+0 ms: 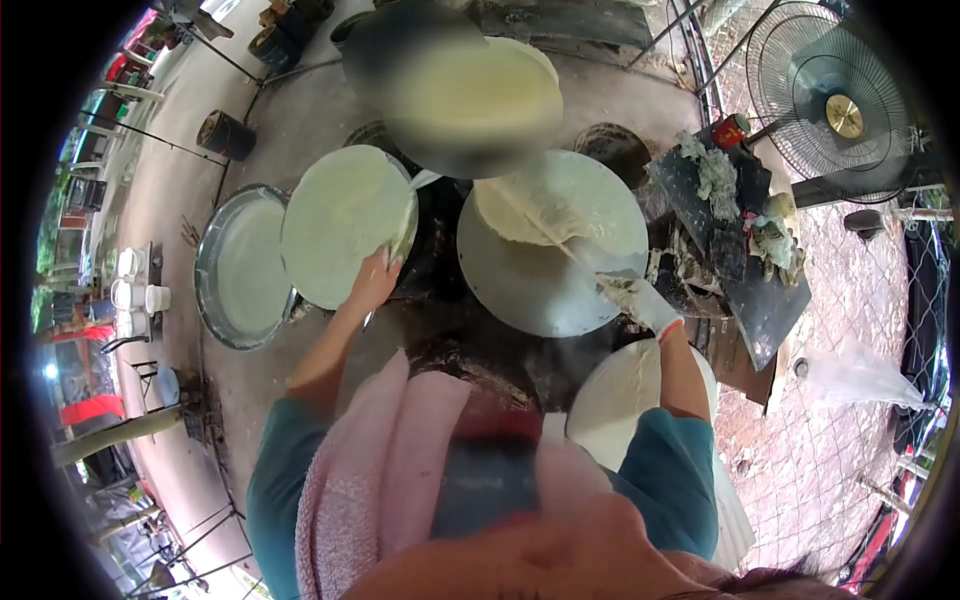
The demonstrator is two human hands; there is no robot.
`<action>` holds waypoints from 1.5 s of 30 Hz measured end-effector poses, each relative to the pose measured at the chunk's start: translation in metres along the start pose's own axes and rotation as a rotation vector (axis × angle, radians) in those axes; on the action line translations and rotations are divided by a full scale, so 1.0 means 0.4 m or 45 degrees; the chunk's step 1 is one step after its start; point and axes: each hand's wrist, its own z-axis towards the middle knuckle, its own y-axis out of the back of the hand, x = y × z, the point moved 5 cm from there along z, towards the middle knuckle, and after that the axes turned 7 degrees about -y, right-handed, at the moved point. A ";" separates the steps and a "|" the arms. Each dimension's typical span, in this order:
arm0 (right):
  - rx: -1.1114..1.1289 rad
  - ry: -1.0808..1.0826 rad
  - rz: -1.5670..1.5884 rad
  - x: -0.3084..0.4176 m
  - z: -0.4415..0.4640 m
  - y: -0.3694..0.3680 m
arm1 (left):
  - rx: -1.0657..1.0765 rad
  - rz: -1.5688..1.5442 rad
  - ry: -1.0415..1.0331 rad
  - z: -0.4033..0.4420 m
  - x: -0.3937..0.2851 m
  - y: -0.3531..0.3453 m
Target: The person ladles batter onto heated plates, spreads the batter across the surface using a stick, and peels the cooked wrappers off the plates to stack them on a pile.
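My bare left hand [376, 278] is closed at the near right edge of a round pan [340, 230] coated in pale batter; what its fingers grip is too small to name. A white handle pokes out at that pan's right rim. My right hand [640, 304], in a white glove, is wrapped round a long pale stick [540, 222]. The stick reaches up and left over a wide round pan [530, 290], whose upper part holds a pale, wrinkled layer. Left of the first pan sits a dark-rimmed basin [250, 270] of pale liquid.
A large blurred pan [480, 105] with a yellowish surface is at the top middle. A standing fan [843, 116] is at upper right, beside dark boards [765, 290] with rags. A round pale surface [615, 400] lies by my right forearm. A bucket [226, 136] stands at upper left.
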 end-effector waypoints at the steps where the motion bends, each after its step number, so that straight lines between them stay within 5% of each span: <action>1: -0.008 -0.022 0.072 -0.008 -0.030 -0.008 | 0.056 0.039 0.010 0.029 -0.005 -0.017; 7: -0.305 0.264 0.580 -0.093 -0.046 0.050 | 0.205 0.283 -0.187 0.142 -0.039 -0.111; 11: -0.152 0.166 0.230 0.021 -0.029 -0.011 | 0.354 0.495 -0.259 0.097 -0.055 -0.116; 12: -0.046 -0.109 0.107 0.064 -0.077 -0.034 | 0.333 0.494 -0.290 0.066 -0.048 -0.107; 15: 0.096 0.029 0.274 0.020 -0.081 -0.090 | 0.366 0.495 -0.318 -0.030 -0.035 -0.079; 17: 0.032 -0.141 0.145 -0.003 -0.150 -0.111 | 0.538 0.515 -0.225 -0.103 -0.040 -0.063; 19: -0.013 -0.093 0.076 -0.034 -0.222 -0.147 | 0.554 0.232 -0.256 -0.166 -0.056 -0.062; 21: -0.355 0.620 0.039 -0.142 -0.224 -0.214 | 0.639 0.014 -0.243 -0.208 -0.067 -0.076; 23: -0.377 0.593 0.471 -0.134 -0.281 -0.309 | 0.675 0.011 -0.294 -0.227 -0.036 -0.116; 25: -0.057 -0.188 1.358 -0.095 -0.308 -0.495 | 0.745 -0.100 -0.405 -0.187 -0.044 -0.081; 27: -0.016 0.036 1.526 -0.041 -0.183 -0.587 | 0.658 -0.276 -0.468 -0.138 -0.059 -0.007; 31: -0.153 0.089 1.702 0.271 0.033 -0.751 | 0.206 -0.420 -0.453 -0.092 0.031 0.135; 36: -1.050 -0.062 0.910 0.298 0.310 -0.859 | -0.104 -0.743 -0.420 -0.087 0.278 0.175; 39: -1.389 -0.195 0.761 0.211 0.250 -0.859 | -0.251 0.151 -1.056 -0.147 0.286 0.229; 43: -1.492 -0.121 0.986 0.120 0.123 -0.824 | 0.100 -0.146 -0.492 -0.176 0.437 0.151; 45: -1.300 -0.127 1.241 0.086 0.122 -0.817 | 0.070 -0.186 -0.496 -0.197 0.406 0.181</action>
